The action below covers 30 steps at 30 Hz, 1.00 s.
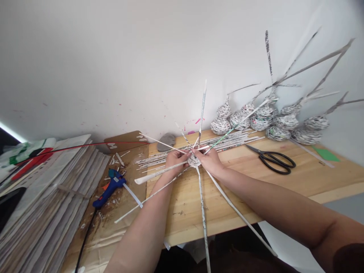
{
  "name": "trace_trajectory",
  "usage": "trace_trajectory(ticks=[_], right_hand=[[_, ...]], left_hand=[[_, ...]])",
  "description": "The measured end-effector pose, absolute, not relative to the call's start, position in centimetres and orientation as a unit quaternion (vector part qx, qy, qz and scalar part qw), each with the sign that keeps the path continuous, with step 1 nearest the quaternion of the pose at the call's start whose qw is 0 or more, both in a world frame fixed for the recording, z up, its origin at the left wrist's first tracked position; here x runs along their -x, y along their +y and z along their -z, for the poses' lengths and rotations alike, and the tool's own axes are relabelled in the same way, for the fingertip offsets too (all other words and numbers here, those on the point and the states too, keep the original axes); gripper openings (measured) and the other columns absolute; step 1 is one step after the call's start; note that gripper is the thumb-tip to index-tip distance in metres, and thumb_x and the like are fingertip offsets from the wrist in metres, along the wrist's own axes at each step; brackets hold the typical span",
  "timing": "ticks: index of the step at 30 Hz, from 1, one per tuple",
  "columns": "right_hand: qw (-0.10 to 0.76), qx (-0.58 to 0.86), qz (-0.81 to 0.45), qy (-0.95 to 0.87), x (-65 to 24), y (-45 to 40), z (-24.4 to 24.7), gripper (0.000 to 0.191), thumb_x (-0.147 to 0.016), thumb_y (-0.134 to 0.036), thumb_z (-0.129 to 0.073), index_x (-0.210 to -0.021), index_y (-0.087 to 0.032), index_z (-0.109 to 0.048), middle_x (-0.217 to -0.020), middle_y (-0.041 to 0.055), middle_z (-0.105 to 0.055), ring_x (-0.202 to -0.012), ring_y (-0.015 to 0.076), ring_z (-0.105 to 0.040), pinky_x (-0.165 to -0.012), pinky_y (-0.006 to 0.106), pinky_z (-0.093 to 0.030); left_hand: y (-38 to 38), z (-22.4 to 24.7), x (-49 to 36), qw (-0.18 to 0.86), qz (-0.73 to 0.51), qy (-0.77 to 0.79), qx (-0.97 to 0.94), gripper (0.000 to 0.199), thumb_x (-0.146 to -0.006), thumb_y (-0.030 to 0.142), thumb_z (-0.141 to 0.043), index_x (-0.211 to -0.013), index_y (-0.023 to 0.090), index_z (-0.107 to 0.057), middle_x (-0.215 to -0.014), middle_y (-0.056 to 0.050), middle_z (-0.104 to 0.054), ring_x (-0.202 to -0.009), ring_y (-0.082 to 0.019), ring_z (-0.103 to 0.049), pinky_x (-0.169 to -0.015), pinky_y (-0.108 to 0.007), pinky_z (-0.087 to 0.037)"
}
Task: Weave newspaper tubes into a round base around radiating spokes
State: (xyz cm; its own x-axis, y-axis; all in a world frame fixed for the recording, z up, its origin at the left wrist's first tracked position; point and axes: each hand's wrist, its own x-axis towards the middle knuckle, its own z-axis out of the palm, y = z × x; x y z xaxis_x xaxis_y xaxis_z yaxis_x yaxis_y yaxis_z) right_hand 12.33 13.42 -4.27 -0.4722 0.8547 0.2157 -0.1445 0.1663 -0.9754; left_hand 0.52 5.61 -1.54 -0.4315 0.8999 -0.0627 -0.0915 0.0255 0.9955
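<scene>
A small round piece woven from rolled paper (pixel 194 160) is held above the wooden table, with long paper sticks spreading out from it in several directions. My left hand (pixel 176 158) is closed on its left side, thumb near the upper rim. On the right side, my right hand (pixel 210 158) pinches it, the thumb close to the other one. One stick (pixel 203 212) points down toward my body, and another (pixel 202 110) rises toward the wall. Behind my hands lies a pile of loose paper sticks (pixel 239 139).
Black scissors (pixel 274 161) lie right of my hands. Several woven gourd-like pieces (pixel 220 126) stand along the wall, their sticks jutting out. At left are a blue glue gun (pixel 109 189) on cardboard (pixel 99 242), a tall newspaper stack (pixel 57 189) and a grey stone-like lump (pixel 166 142).
</scene>
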Motion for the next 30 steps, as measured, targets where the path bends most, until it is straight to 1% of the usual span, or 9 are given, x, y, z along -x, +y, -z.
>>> trace_trajectory(ticks=[3, 9, 13, 16, 19, 21, 25, 27, 30], right_hand=[[0.428, 0.285, -0.571, -0.641, -12.39, 13.41, 4.19, 0.030, -0.075, -0.046, -0.069, -0.079, -0.017, -0.071, -0.073, 0.0068, -0.070, -0.064, 0.0194, -0.063, -0.058, 0.032, -0.050], [0.420, 0.296, -0.558, -0.652, -12.55, 13.30, 3.96, 0.035, -0.073, -0.052, -0.070, -0.077, -0.017, -0.070, -0.069, 0.0071, -0.069, -0.061, 0.0201, -0.062, -0.051, 0.030, -0.049], [0.410, 0.309, -0.573, -0.639, -12.58, 13.13, 3.81, 0.037, -0.072, -0.054, -0.070, -0.078, -0.018, -0.068, -0.063, 0.0048, -0.065, -0.053, 0.0178, -0.058, -0.045, 0.029, -0.045], [0.424, 0.311, -0.560, -0.640, -12.60, 13.16, 3.72, 0.034, -0.073, -0.051, -0.070, -0.077, -0.018, -0.065, -0.064, 0.0045, -0.065, -0.056, 0.0177, -0.059, -0.049, 0.029, -0.047], [0.441, 0.296, -0.538, -0.655, -12.69, 13.28, 3.53, 0.030, -0.074, -0.047, -0.069, -0.075, -0.018, -0.064, -0.068, 0.0043, -0.066, -0.062, 0.0179, -0.060, -0.057, 0.030, -0.048], [0.440, 0.285, -0.530, -0.666, -12.78, 13.32, 3.38, 0.029, -0.075, -0.046, -0.069, -0.074, -0.017, -0.065, -0.068, 0.0043, -0.067, -0.063, 0.0178, -0.060, -0.059, 0.029, -0.047], [0.430, 0.260, -0.545, -0.671, -12.79, 13.21, 3.27, 0.029, -0.076, -0.046, -0.069, -0.079, -0.017, -0.067, -0.075, 0.0058, -0.070, -0.069, 0.0189, -0.063, -0.064, 0.030, -0.050], [0.425, 0.268, -0.567, -0.653, -12.71, 13.09, 3.29, 0.032, -0.073, -0.048, -0.072, -0.081, -0.017, -0.067, -0.073, 0.0049, -0.070, -0.063, 0.0180, -0.062, -0.059, 0.030, -0.050], [0.419, 0.285, -0.588, -0.631, -12.67, 12.97, 3.30, 0.037, -0.068, -0.050, -0.076, -0.080, -0.018, -0.063, -0.064, 0.0018, -0.066, -0.051, 0.0153, -0.056, -0.047, 0.028, -0.045]], left_hand=[[5.81, 2.14, -0.37, 0.406, -0.609, 0.578, -0.360, 0.036, -0.054, 0.042, -0.084, -0.069, 0.014, -0.068, -0.053, 0.000, -0.061, -0.038, -0.007, -0.044, -0.037, -0.021, -0.033], [6.00, 2.65, -0.55, 0.400, -0.622, 0.572, -0.355, 0.035, -0.058, 0.042, -0.083, -0.071, 0.016, -0.065, -0.049, 0.002, -0.056, -0.036, -0.008, -0.042, -0.037, -0.022, -0.031], [5.91, 2.69, -0.57, 0.404, -0.640, 0.560, -0.337, 0.037, -0.056, 0.042, -0.084, -0.074, 0.015, -0.065, -0.057, 0.001, -0.060, -0.041, -0.008, -0.045, -0.039, -0.021, -0.031], [5.77, 2.57, -0.67, 0.436, -0.647, 0.539, -0.316, 0.042, -0.051, 0.043, -0.087, -0.074, 0.015, -0.066, -0.060, 0.001, -0.062, -0.044, -0.008, -0.047, -0.040, -0.020, -0.030], [5.66, 2.26, -0.95, 0.469, -0.646, 0.521, -0.302, 0.045, -0.050, 0.045, -0.088, -0.074, 0.014, -0.067, -0.056, 0.001, -0.060, -0.041, -0.007, -0.044, -0.040, -0.021, -0.029], [5.67, 2.11, -1.13, 0.477, -0.659, 0.500, -0.298, 0.044, -0.049, 0.045, -0.089, -0.072, 0.013, -0.068, -0.056, 0.000, -0.061, -0.043, -0.008, -0.047, -0.044, -0.022, -0.034], [5.98, 2.33, -1.00, 0.451, -0.683, 0.494, -0.295, 0.043, -0.043, 0.041, -0.091, -0.067, 0.013, -0.069, -0.062, -0.003, -0.067, -0.055, -0.014, -0.059, -0.055, -0.028, -0.046], [6.13, 2.55, -0.74, 0.438, -0.688, 0.502, -0.287, 0.043, -0.044, 0.042, -0.091, -0.067, 0.014, -0.069, -0.063, -0.004, -0.068, -0.056, -0.016, -0.061, -0.056, -0.029, -0.048], [6.18, 2.64, -0.48, 0.439, -0.699, 0.496, -0.270, 0.043, -0.044, 0.041, -0.091, -0.068, 0.014, -0.069, -0.062, -0.004, -0.069, -0.055, -0.017, -0.062, -0.056, -0.030, -0.050]])
